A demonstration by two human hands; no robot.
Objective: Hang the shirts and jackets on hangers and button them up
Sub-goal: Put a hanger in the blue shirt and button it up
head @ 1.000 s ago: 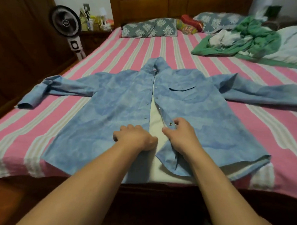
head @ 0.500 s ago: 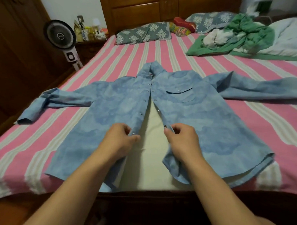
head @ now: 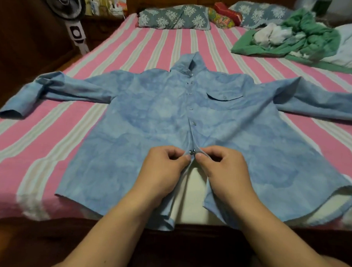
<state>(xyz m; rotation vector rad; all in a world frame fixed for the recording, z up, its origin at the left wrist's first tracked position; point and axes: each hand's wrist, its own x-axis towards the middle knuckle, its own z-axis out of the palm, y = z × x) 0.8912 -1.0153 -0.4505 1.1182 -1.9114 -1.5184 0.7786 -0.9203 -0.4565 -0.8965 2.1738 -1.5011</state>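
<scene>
Head view looks down on a blue shirt (head: 143, 132) spread flat, front up, on a bed (head: 51, 133) covered with a pink and pale striped sheet. Its sleeves reach out to either side, the collar points toward the far end, and the hem lies at the near edge of the mattress. The upper snaps down the placket appear fastened; below them the two front edges part, showing a pale lining. The left hand (head: 161, 172) and right hand (head: 223, 171) meet at that spot, each with thumb and forefinger pinched on its own edge of the shirt, the other fingers curled in. A small metal snap (head: 191, 152) sits between the fingertips, the two edges drawn together there; whether it is pressed home cannot be told. A chest pocket (head: 224, 100) with a snapped flap lies on the right-hand panel.

At the far end rest two grey patterned pillows (head: 175, 18), with a small red and multicoloured cushion (head: 225, 17) between them. A heap of green and white clothes (head: 290, 41) lies at the far right of the bed. A standing fan (head: 65, 7) is beside the bed at far left.
</scene>
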